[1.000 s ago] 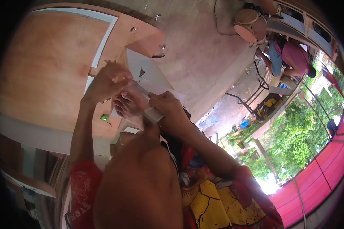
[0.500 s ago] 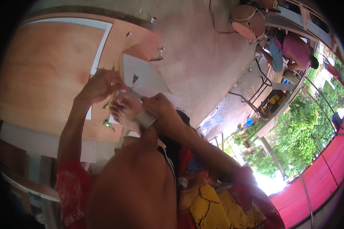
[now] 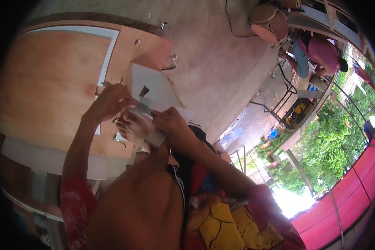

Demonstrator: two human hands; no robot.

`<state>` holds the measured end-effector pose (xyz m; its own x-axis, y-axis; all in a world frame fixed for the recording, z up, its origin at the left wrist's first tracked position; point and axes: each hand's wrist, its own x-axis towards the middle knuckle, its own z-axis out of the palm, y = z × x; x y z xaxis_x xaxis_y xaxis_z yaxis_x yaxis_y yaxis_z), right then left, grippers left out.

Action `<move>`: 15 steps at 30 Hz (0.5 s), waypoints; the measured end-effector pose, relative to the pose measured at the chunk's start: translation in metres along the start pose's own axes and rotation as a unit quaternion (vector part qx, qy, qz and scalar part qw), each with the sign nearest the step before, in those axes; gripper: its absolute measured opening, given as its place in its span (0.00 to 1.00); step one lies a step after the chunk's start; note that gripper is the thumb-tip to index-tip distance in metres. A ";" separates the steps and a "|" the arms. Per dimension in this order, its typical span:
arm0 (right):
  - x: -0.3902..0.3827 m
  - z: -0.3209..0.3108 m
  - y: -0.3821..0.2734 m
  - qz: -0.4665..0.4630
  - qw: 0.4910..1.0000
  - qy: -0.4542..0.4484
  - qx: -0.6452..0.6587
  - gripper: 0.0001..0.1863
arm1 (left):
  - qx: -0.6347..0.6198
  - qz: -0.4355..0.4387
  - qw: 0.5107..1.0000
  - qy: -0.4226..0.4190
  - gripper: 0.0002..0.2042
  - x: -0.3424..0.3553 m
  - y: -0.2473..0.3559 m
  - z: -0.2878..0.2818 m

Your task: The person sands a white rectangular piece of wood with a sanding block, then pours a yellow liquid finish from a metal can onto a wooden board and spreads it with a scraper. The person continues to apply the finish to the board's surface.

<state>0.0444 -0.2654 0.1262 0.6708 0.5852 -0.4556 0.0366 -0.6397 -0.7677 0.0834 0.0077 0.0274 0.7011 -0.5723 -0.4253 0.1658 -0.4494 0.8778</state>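
Both hands are in front of my bare foot (image 3: 133, 128), beyond my bent knee. My left hand (image 3: 112, 102) is closed on a thin grey strip (image 3: 141, 109), whose end pokes out past the fingers. My right hand (image 3: 173, 127) pinches the same strip near its middle. Below that hand, a wider grey piece (image 3: 157, 138) shows beside the foot; whether it is part of the strip is hidden. Just beyond the hands lies a white panel (image 3: 154, 81) with a small dark patch (image 3: 144, 91) on it.
A large wooden panel (image 3: 54, 79) with a white border lies to the left. Far right, another person (image 3: 321, 52) bends down near round wooden drums (image 3: 271, 23) and a black metal frame (image 3: 281, 89). A pink sheet (image 3: 341, 200) hangs at the lower right.
The strip's end now shows beyond my left hand. My right hand has shifted slightly down and left. The foot remains between my hands and knee.
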 end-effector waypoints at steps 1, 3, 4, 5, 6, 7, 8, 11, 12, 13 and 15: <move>0.001 -0.006 -0.010 0.001 1.000 -0.018 -0.005 0.20 | -0.020 -0.001 1.000 0.012 0.04 -0.004 0.000 0.000; 0.004 -0.020 -0.035 0.044 0.998 -0.039 0.027 0.21 | -0.020 -0.025 0.999 -0.014 0.04 -0.004 0.010 -0.007; 0.003 -0.019 -0.037 0.050 0.998 -0.041 0.023 0.21 | -0.012 -0.022 0.999 -0.025 0.05 -0.003 0.011 -0.009; 0.002 -0.018 -0.040 0.055 0.997 -0.045 0.020 0.21 | -0.005 -0.020 0.999 -0.037 0.05 -0.005 0.013 -0.010; 0.001 -0.024 -0.042 0.056 0.998 -0.032 0.022 0.21 | 0.021 0.032 0.999 -0.015 0.07 -0.004 0.018 -0.008; -0.006 -0.029 -0.050 0.054 0.998 -0.025 0.031 0.20 | 0.040 0.030 0.999 -0.014 0.07 -0.003 0.019 -0.008; -0.011 -0.033 -0.052 0.053 0.998 -0.019 0.041 0.20 | 0.058 0.028 0.998 -0.014 0.06 0.001 0.020 -0.007; -0.001 -0.028 -0.018 0.029 0.995 -0.066 0.064 0.19 | 0.084 -0.023 0.996 -0.026 0.06 0.007 0.040 -0.009; 0.001 -0.030 -0.020 0.013 0.997 -0.048 0.059 0.19 | 0.096 -0.017 0.995 -0.030 0.06 0.004 0.042 -0.011; -0.009 -0.036 -0.035 0.012 0.998 -0.034 0.053 0.19 | 0.096 -0.009 0.994 -0.042 0.06 -0.001 0.044 -0.008; -0.012 -0.034 -0.035 0.022 0.998 -0.021 0.047 0.18 | 0.070 -0.027 0.997 -0.031 0.06 0.002 0.044 -0.006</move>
<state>0.0605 -0.2669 0.1734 0.6387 0.5794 -0.5063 -0.0628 -0.6165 -0.7848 0.0962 -0.0092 0.0662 0.6491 -0.5839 -0.4876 0.1005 -0.5695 0.8158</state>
